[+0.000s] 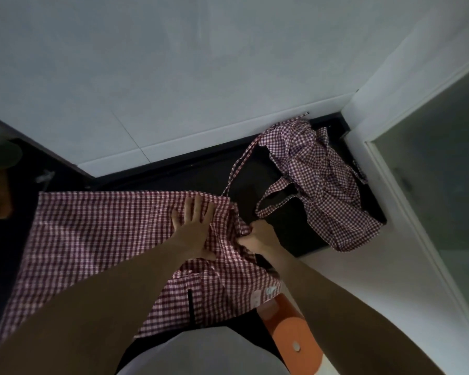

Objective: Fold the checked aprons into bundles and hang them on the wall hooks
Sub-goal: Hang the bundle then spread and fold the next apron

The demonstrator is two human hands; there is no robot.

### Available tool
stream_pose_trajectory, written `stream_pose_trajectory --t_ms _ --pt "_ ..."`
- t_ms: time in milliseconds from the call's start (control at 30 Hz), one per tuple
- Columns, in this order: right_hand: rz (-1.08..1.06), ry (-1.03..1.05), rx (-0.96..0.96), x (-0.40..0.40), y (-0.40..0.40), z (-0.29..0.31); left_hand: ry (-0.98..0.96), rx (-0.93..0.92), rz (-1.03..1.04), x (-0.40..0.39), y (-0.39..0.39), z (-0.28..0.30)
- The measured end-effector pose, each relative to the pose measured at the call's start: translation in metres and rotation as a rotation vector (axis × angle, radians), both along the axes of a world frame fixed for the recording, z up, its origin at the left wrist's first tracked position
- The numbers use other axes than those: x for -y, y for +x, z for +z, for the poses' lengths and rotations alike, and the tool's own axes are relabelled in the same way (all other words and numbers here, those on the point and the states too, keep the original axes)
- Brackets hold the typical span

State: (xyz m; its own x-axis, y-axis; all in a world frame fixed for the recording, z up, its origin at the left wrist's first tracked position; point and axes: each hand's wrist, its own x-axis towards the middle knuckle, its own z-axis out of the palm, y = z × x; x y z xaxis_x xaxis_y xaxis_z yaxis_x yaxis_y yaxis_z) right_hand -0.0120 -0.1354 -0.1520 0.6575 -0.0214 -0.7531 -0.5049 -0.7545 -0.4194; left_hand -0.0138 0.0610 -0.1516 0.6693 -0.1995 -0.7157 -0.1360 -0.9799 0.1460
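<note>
A red-and-white checked apron (92, 239) lies spread flat on the black counter (290, 234), its lower part hanging over the front edge. My left hand (194, 228) presses flat on its upper part, fingers straight and spread. My right hand (257, 236) grips a bunched fold at the apron's right edge, where the straps begin. One strap (238, 163) runs from there toward the back. A second checked apron (328, 182) lies crumpled in the counter's back right corner, its loop strap (274, 196) trailing toward my right hand.
A white tiled wall (201, 77) rises behind the counter, and a white wall corner (363, 109) with a glass door (444, 171) closes the right side. An orange stool (295, 336) stands below the counter edge. Dim objects (0, 158) sit at the far left.
</note>
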Motion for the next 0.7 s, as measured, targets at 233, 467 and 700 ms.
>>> stream_pose_trajectory --t_ms 233,467,700 --pt "0.142 0.134 -0.057 0.053 0.035 0.048 0.003 -0.01 -0.041 -0.01 0.0 0.001" --pt "-0.074 0.403 -0.197 0.111 0.087 0.123 -0.015 -0.016 -0.018 -0.013 0.001 -0.004" --pt "0.254 -0.389 0.459 0.15 0.113 0.161 -0.029 -0.01 0.01 -0.011 0.001 0.0"
